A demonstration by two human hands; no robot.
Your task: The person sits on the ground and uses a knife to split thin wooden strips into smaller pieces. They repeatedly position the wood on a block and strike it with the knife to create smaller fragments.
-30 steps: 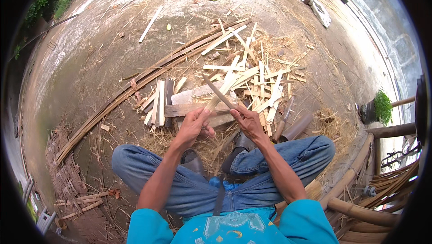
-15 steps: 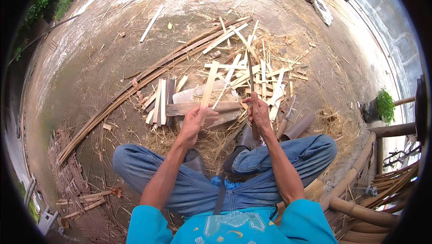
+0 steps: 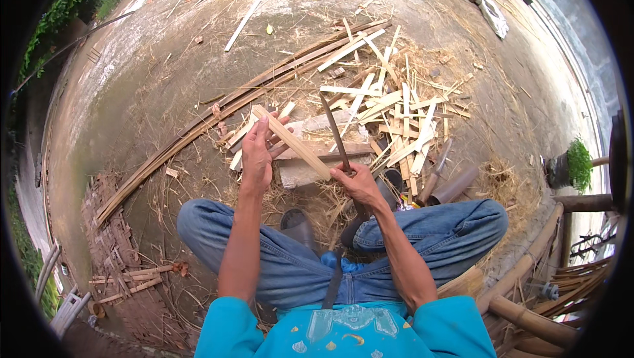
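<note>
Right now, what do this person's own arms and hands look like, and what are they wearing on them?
Both forearms are bare from the elbow down. Short turquoise sleeves end near the elbows. The left hand and right hand wear no gloves; no watch, ring or wristband shows from this view. The arms look lean.

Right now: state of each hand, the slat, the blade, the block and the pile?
left hand: gripping the bamboo slat's upper end
bamboo slat: held tilted, lower end near the right hand
right hand: closed on a dark blade
dark blade: raised, pointing away
wooden block: lying flat
cut bamboo strips: scattered loose on the ground
</note>
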